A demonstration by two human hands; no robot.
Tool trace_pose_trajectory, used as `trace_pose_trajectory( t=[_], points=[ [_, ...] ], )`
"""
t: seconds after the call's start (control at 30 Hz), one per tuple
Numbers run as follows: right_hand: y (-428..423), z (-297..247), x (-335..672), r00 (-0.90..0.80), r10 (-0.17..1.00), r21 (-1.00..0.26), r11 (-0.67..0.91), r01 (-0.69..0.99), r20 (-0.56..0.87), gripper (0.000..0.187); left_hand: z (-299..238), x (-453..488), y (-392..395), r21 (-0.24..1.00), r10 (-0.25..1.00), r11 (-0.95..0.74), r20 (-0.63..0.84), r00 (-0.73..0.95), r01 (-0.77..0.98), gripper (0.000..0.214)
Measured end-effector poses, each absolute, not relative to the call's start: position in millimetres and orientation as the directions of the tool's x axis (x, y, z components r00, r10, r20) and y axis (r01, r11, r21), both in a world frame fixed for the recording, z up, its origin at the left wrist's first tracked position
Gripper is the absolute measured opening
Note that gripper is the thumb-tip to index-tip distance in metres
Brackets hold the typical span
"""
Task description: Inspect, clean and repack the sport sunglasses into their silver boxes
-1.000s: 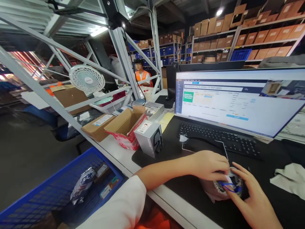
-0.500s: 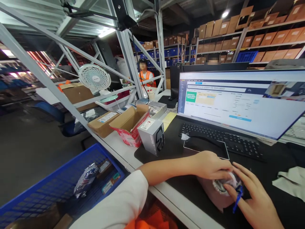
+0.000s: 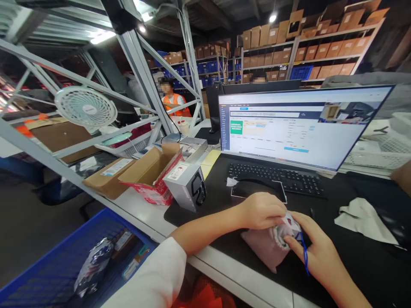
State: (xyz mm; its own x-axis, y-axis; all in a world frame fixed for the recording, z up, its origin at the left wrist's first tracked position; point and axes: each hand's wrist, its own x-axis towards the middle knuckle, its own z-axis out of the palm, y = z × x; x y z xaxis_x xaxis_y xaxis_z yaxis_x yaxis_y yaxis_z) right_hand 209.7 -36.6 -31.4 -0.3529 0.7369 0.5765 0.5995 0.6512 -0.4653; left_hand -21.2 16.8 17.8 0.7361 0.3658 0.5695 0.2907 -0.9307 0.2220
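A pale pinkish drawstring pouch (image 3: pixel 263 248) lies tilted on the black mat, its gathered mouth turned toward my right hand. Blue cord (image 3: pixel 305 256) hangs from that mouth. My left hand (image 3: pixel 265 209) reaches across from the left, its fingers closed at the upper edge of the opening. On the other side, my right hand (image 3: pixel 310 239) grips the rim between thumb and fingers. Something white with a dark mark (image 3: pixel 290 220) shows at the mouth between the hands; its kind is unclear.
Behind the hands are a flat black item with a white outline (image 3: pixel 257 190), a keyboard (image 3: pixel 276 177) and a monitor (image 3: pixel 272 128). Left stand a grey box (image 3: pixel 184 188) and an open carton (image 3: pixel 150 171). A blue crate (image 3: pixel 41 269) sits below; crumpled whitish material (image 3: pixel 362 220) lies right.
The view has turned somewhat to the right. The pouch now shows more of its body, and the white thing with the dark mark is more visible between my hands.
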Motion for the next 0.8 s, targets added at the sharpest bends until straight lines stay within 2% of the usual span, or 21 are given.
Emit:
trace_pose_trajectory(
  t=[0.27,0.47,0.6,0.8],
  points=[
    [-38,-30,208,-0.39,0.754,-0.517,0.65,0.557,0.529,0.044,9,-17,7,0.386,0.53,-0.844,0.493,0.69,0.372,0.033],
    [-39,-34,203,-0.374,0.729,-0.522,0.677,0.519,0.574,0.043,13,-10,3,0.446,0.448,-0.864,0.466,0.763,0.234,0.021],
    [-40,-34,202,-0.303,0.712,-0.532,0.685,0.498,0.633,0.035,18,-8,2,0.434,0.43,-0.88,0.551,0.715,0.194,0.025],
    [-37,-32,208,-0.311,0.729,-0.542,0.67,0.507,0.61,0.03,13,-8,1,0.469,0.544,-0.83,0.558,0.627,0.302,0.028]
  ],
)
